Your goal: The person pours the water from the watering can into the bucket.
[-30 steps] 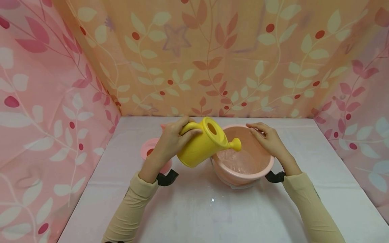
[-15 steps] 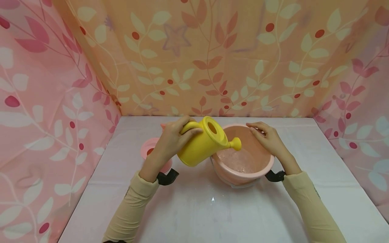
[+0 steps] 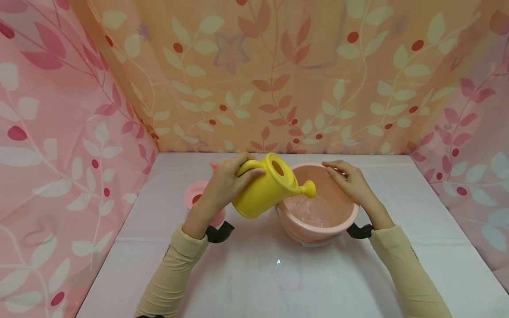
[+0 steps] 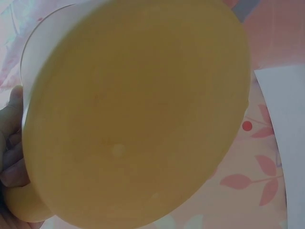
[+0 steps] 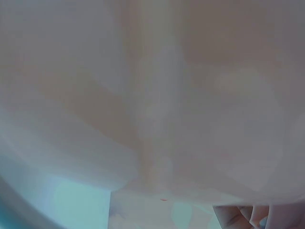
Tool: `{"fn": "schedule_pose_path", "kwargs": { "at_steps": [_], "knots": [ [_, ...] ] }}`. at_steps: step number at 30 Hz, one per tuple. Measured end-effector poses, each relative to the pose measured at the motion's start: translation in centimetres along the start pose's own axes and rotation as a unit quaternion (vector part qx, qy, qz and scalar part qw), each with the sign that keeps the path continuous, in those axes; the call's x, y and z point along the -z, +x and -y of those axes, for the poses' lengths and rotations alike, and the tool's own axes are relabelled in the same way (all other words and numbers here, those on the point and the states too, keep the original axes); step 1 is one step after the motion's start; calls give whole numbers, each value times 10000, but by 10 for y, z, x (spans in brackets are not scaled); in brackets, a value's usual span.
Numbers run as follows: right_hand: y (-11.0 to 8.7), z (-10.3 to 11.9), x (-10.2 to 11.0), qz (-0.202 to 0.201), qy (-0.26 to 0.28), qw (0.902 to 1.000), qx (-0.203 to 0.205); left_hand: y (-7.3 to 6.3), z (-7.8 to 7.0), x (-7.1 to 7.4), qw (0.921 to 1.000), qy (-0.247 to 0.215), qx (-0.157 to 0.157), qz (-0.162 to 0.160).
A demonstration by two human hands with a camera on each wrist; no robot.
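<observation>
My left hand grips the handle of a yellow watering can, tilted to the right. Its round spout head hangs over a pink basin, which holds rippling clear water. With the thumb inside and fingers over the rim, my right hand holds the basin's far right edge. In the left wrist view the can's broad underside fills most of the picture, with a few fingers by the handle. The basin's outer wall takes up the right wrist view.
Partly hidden behind my left hand and wrist is a pink round item with a red-orange middle. A white cloth covers the table, with small wet spots in front of the basin. Flower-patterned curtains enclose the back and sides.
Ripples on the water in the basin shift their pattern. Both hands, the watering can and the basin keep their places.
</observation>
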State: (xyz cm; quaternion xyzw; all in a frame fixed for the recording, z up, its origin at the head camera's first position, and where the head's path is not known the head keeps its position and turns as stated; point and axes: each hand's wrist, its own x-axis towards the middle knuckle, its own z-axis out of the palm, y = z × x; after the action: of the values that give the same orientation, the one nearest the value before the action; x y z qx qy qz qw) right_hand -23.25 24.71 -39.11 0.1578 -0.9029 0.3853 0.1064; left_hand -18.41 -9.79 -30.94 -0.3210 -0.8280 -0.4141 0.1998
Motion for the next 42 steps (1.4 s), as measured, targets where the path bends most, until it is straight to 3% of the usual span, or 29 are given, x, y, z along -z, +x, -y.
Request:
{"fn": "schedule_pose_path", "kwargs": {
  "at_steps": [42],
  "knots": [
    [0, -1, -1, -2, 4, 10000, 20, -1, 2, 0, 9999, 85, -100, 93]
  ]
}}
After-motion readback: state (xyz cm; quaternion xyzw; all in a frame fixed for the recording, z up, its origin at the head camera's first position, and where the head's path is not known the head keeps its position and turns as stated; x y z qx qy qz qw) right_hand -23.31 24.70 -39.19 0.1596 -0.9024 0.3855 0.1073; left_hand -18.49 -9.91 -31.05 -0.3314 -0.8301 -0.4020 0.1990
